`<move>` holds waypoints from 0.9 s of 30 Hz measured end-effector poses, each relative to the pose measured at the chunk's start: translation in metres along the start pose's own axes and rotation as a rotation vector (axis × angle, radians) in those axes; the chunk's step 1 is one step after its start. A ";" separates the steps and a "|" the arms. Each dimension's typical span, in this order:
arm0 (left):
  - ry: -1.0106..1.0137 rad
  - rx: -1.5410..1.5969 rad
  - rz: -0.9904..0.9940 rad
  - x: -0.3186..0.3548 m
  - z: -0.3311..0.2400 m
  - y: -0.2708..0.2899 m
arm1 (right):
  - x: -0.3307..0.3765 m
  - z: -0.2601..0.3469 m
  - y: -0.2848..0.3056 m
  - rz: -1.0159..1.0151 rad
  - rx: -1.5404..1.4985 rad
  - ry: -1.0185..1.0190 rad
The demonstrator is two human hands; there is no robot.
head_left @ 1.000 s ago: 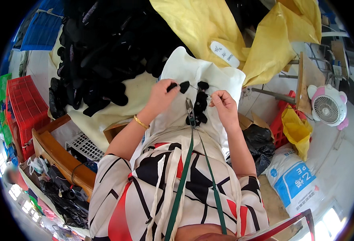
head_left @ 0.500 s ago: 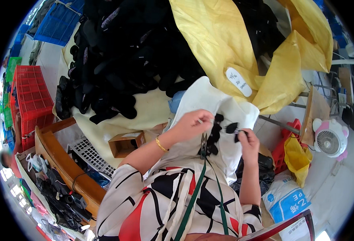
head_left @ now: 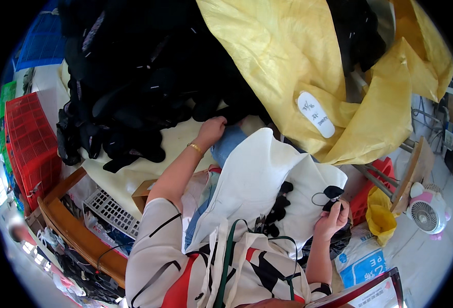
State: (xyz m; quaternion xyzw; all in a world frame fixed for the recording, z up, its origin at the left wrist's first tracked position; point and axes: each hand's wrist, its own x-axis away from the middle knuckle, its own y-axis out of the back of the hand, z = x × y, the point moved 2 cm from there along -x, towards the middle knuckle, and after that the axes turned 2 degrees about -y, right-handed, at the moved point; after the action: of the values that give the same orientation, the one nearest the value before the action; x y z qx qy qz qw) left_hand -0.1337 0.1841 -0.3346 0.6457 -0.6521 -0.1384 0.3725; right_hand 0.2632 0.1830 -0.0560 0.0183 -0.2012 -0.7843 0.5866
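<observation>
At the near edge of a big pile of black soft shoe-like pieces (head_left: 149, 77), my left hand (head_left: 211, 132) has its fingers curled on one black piece (head_left: 239, 114). My right hand (head_left: 332, 220), to the right of my lap, pinches a small black fabric bow (head_left: 333, 193) from which a thin loop sticks out. A white cloth (head_left: 252, 177) covers my lap. Several more small black bows (head_left: 280, 205) lie bunched on it. Small snips (head_left: 259, 224) hang there by a green ribbon (head_left: 226, 262) from my neck, partly hidden.
Yellow sacking (head_left: 277, 56) lies beyond my lap, with a white sole-shaped card (head_left: 315, 114) on it. To the left are a red crate (head_left: 31, 138), a wooden frame (head_left: 77, 231) and a white basket (head_left: 111, 213). A fan (head_left: 425, 213) stands at the right.
My left hand has left the lap and reached forward to the pile. My right hand still holds the small black bow, now a little farther right and lower. The view has shifted.
</observation>
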 end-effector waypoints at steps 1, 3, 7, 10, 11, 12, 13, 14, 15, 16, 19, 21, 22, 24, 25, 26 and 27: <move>-0.030 -0.041 0.017 -0.013 0.005 -0.010 | -0.001 -0.003 0.000 -0.022 0.007 -0.004; -0.029 -0.261 0.144 -0.025 0.020 -0.029 | 0.000 -0.006 0.001 -0.035 0.035 0.021; -0.078 -0.599 0.335 -0.042 0.035 -0.053 | 0.001 -0.005 0.000 -0.077 0.060 0.004; -0.240 -0.752 0.488 -0.024 0.033 -0.041 | 0.002 0.008 -0.012 -0.090 -0.018 -0.027; -0.185 -0.705 0.519 -0.018 0.024 -0.026 | 0.001 0.008 -0.013 -0.046 -0.007 -0.008; -0.144 -0.669 0.547 -0.015 0.009 -0.005 | 0.003 0.006 -0.012 -0.016 -0.005 0.014; -0.115 -0.558 0.439 -0.004 0.000 0.016 | 0.003 0.006 -0.012 -0.020 -0.012 0.006; -0.086 -0.444 0.326 0.012 -0.004 0.038 | 0.003 0.005 -0.013 -0.016 -0.015 0.000; -0.056 -0.324 0.209 0.028 -0.010 0.056 | 0.003 0.006 -0.012 -0.007 -0.014 -0.004; 0.014 -0.234 0.138 0.045 -0.022 0.082 | 0.005 0.010 -0.011 -0.008 -0.026 -0.003; -0.100 -0.104 -0.090 0.096 -0.054 0.134 | 0.006 0.016 -0.016 0.059 -0.044 0.020; -0.121 -0.088 -0.146 0.123 -0.100 0.167 | 0.020 0.037 -0.019 0.044 -0.073 -0.057; -0.124 -0.105 -0.163 0.136 -0.124 0.178 | 0.029 0.047 -0.023 0.021 -0.109 -0.105; -0.103 -0.032 -0.194 0.160 -0.161 0.184 | 0.048 0.052 -0.033 0.180 -0.095 0.141; -0.063 -0.066 -0.190 0.167 -0.183 0.188 | 0.063 0.056 -0.034 0.220 -0.084 0.268; -0.024 -0.094 -0.178 0.173 -0.201 0.187 | 0.090 0.080 -0.038 0.284 -0.015 0.271; 0.012 -0.057 -0.220 0.178 -0.209 0.180 | 0.111 0.086 -0.044 0.419 -0.094 0.286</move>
State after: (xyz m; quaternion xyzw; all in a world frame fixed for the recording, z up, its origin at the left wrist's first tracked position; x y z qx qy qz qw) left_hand -0.1081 0.1014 -0.0183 0.7032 -0.5709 -0.1928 0.3773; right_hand 0.1661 0.1158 0.0310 0.0594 -0.0789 -0.6435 0.7591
